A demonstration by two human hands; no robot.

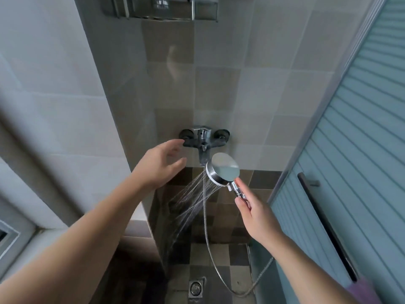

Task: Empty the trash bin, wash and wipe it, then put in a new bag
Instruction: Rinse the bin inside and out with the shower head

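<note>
I am in a tiled shower stall. My right hand [255,212] grips the handle of a chrome shower head [222,171], which sprays water down and to the left toward the floor. Its metal hose [208,244] loops down to the floor and back up on the right. My left hand [161,164] hovers open, fingers spread, just left of the wall-mounted faucet [203,139], close to its left knob but apart from it. No trash bin or bag is in view.
A floor drain [195,288] lies at the bottom centre on checkered tiles. A ribbed glass shower door [361,172] with a dark handle [324,224] closes off the right side. A metal shelf [162,7] hangs on the wall above. A window frame [13,238] is at the left.
</note>
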